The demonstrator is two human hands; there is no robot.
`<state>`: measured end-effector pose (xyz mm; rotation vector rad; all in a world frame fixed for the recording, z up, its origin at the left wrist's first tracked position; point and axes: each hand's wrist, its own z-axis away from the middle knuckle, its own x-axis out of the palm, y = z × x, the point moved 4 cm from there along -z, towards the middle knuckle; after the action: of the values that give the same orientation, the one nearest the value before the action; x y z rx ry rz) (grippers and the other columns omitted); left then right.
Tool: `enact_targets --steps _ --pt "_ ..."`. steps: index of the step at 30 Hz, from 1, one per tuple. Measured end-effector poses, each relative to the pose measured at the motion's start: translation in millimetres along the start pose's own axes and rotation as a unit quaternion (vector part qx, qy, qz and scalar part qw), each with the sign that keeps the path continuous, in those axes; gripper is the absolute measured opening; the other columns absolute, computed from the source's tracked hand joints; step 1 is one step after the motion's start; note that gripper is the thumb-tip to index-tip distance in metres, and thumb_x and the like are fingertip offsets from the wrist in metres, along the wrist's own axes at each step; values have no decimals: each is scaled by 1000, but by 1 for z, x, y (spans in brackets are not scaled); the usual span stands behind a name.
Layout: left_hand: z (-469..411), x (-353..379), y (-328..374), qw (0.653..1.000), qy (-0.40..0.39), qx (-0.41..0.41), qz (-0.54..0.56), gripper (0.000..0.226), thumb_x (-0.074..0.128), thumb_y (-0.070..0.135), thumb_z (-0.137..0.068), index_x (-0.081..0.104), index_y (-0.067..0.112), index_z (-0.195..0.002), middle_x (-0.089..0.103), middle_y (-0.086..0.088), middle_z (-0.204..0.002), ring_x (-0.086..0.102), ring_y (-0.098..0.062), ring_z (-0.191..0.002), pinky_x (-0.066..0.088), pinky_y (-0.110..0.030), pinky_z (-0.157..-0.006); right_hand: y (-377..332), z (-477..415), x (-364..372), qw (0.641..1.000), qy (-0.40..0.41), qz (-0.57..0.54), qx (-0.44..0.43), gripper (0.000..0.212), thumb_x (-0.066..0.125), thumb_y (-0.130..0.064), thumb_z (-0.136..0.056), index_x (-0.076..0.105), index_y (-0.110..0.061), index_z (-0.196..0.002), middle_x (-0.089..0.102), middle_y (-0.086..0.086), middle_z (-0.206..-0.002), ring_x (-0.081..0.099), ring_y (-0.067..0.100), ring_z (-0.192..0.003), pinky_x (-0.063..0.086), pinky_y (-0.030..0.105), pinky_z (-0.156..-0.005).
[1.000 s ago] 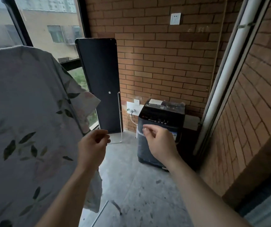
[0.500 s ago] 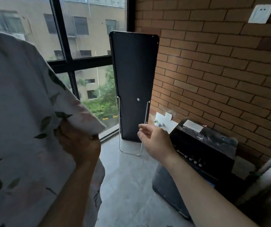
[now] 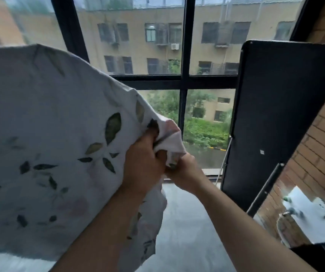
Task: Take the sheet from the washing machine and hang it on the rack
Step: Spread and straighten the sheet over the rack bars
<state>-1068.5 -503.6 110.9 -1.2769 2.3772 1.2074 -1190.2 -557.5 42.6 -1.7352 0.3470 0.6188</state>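
The sheet (image 3: 39,134) fills the left side, draped from above and hanging toward the floor (image 3: 187,232). Both hands meet at its right-hand corner, the left hand (image 3: 144,163) touching the right hand (image 3: 185,171) just beside it. Behind them stands the window (image 3: 183,79). Right of the hands, a flat panel (image 3: 275,118) leans upright between the window and the brick wall (image 3: 318,146) at the right edge.
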Motion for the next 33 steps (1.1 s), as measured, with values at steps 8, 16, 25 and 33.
enact_targets --steps 8,16,25,33 --pt "-68 -29 48 994 10 19 -103 24 62 16 -74 78 23 -91 73 5 -79 66 -12 -76 51 -28 -68 -27 -70 -25 930 -163 -324 -55 13 72 -17 -88 71 -4 -85 69 12 -82 62 24 -75 50 38 -71" --pt "-102 -51 24 984 96 -96 -114 21 54 9 -86 71 21 -90 65 8 -78 54 -6 -69 38 -13 -59 -82 -158 -45 910 -100 -376 -141 10 63 -20 -83 71 -20 -89 68 23 -89 58 31 -75 50 62 -65" --pt "-110 -66 18 971 47 -207 -108 42 89 30 -63 65 35 -97 68 20 -90 63 4 -81 50 -15 -68 -111 -222 -32 838 -384 -190 -338 17 83 -13 -72 76 -23 -83 67 -1 -76 60 13 -73 49 35 -69" --pt "-116 -79 27 865 205 -234 -394 31 67 20 -83 61 35 -109 65 11 -100 60 -11 -85 45 -20 -60 -167 -240 6 646 -576 -441 -236 25 64 3 -81 72 -6 -104 73 12 -95 72 22 -83 59 33 -76"
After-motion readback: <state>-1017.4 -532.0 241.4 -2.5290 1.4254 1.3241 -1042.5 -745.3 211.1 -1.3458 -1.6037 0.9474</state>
